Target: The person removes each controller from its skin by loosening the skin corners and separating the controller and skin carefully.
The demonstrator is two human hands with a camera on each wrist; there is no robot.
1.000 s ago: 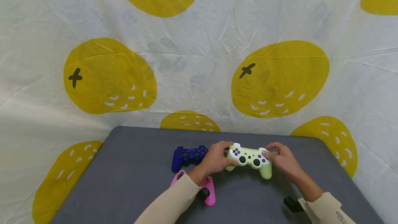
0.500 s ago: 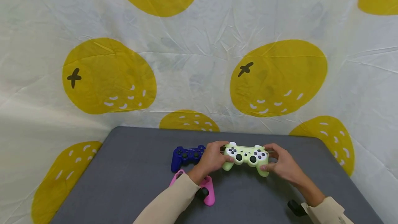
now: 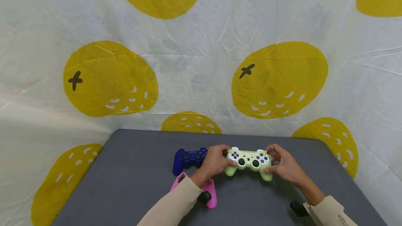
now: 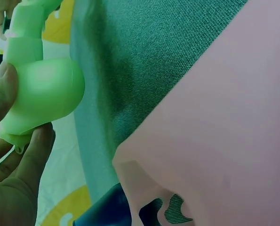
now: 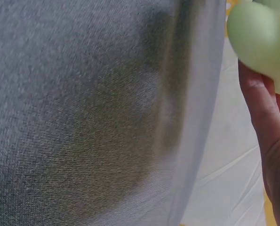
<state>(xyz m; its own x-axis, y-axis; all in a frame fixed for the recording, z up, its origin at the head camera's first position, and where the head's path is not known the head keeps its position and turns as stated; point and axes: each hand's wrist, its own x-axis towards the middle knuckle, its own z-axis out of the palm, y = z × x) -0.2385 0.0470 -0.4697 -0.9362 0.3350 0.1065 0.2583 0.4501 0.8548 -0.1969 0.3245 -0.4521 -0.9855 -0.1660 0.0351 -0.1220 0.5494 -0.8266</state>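
Note:
A white game controller (image 3: 248,159) in a pale green silicone cover (image 3: 230,171) is held above the table, buttons facing up. My left hand (image 3: 215,161) grips its left end, thumb on the front and fingers behind. At the right end, my right hand (image 3: 286,166) pinches the handle, thumb low on the front. In the left wrist view the green cover (image 4: 45,89) wraps the handle, with a small loop under it. The right wrist view catches only the rounded cover end (image 5: 257,40) and part of the right hand (image 5: 267,113).
A blue game controller (image 3: 178,165) lies on the grey table (image 3: 135,184), partly behind my left hand. Nearer is a pink silicone cover (image 3: 212,196), partly under my left forearm. A white cloth with yellow fruit shapes (image 3: 110,79) hangs behind the table.
The controller first shifted slightly left, then dropped a little. My right thumb slid from the buttons down to the right handle. The blue controller and pink cover stayed put.

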